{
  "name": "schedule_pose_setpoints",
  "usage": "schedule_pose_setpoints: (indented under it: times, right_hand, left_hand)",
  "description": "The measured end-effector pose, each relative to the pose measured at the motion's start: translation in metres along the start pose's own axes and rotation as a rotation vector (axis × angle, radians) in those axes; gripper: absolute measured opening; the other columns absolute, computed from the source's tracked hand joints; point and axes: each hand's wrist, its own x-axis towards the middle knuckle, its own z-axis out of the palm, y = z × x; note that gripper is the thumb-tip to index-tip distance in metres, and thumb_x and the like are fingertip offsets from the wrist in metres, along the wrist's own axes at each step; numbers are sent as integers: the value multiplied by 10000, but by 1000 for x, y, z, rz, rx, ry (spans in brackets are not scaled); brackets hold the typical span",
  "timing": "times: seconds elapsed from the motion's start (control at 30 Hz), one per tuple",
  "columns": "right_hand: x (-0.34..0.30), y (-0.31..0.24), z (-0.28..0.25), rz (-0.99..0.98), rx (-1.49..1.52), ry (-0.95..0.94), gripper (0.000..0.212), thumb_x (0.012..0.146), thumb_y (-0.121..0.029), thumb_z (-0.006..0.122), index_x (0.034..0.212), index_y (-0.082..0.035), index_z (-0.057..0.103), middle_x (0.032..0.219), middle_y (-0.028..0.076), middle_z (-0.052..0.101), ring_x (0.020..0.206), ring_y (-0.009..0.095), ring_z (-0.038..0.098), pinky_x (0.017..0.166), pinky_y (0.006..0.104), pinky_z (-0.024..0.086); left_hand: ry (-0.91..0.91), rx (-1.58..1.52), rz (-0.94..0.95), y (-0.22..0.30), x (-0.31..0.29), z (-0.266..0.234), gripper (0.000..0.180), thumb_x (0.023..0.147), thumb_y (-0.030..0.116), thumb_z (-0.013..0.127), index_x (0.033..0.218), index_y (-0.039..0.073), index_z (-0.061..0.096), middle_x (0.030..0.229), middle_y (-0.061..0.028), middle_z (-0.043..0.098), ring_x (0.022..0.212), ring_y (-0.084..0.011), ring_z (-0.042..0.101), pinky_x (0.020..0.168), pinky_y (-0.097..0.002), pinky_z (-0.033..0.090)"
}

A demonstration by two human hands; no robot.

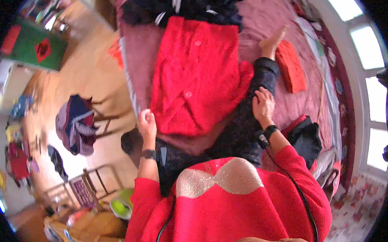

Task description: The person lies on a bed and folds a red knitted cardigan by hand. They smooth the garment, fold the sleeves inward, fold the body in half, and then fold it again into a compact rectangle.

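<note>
A bright red knitted cardigan (196, 72) lies spread on the bed in front of me, with round buttons down its middle and its lower edge toward me. Beside its lower left corner is my left hand (147, 122), fingers curled into a loose fist with nothing seen in it. My right hand (263, 104) rests on my dark trouser leg (262, 80), just right of the cardigan, its fingers slightly bent and apart. Part of the cardigan's right side meets that leg.
Dark clothes (188, 3) are heaped beyond the cardigan on the pink bedspread (289, 105). A folded orange-red cloth (291, 67) lies by my bare foot, and a black bag-like item (307, 139) sits to the right. Left of the bed stands a stool draped with clothes (76, 125).
</note>
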Motion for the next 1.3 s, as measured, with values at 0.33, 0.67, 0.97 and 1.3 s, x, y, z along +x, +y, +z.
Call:
schedule_pose_setpoints:
  times: [0.33, 0.67, 0.97, 1.3]
  right_hand:
    - [1, 1, 2, 63, -99, -161, 306, 886, -238, 579, 1135, -80, 659, 1332, 107, 565, 1256, 325, 479, 1049, 459, 376]
    - [2, -2, 4, 25, -100, -138, 308, 879, -235, 583, 1134, -79, 659, 1336, 92, 564, 1267, 315, 470, 1054, 453, 373]
    - [3, 0, 5, 93, -125, -173, 288, 869, -222, 592, 1101, -72, 672, 1307, 103, 582, 1246, 320, 488, 1048, 450, 379]
    - [4, 4, 4, 118, -50, -161, 315, 830, -202, 623, 1116, -77, 663, 1314, 105, 576, 1268, 317, 470, 1059, 461, 355]
  left_hand:
    - [-167, -373, -475, -6, 14, -18, 229, 904, 208, 631, 1063, 45, 656, 907, 20, 621, 780, -69, 533, 680, -239, 439]
    - [-337, -11, -220, -9, 25, -2, 344, 795, 226, 720, 1047, 3, 644, 904, -63, 683, 845, -158, 626, 780, -311, 496]
    - [-206, 403, -177, -7, 41, -2, 353, 781, 170, 660, 1108, 50, 605, 1084, -188, 652, 974, -314, 627, 855, -429, 499]
    - [-240, 611, 633, 88, 80, 120, 767, 842, 412, 661, 1456, 64, 360, 1469, -257, 363, 1369, -430, 331, 1106, -528, 302]
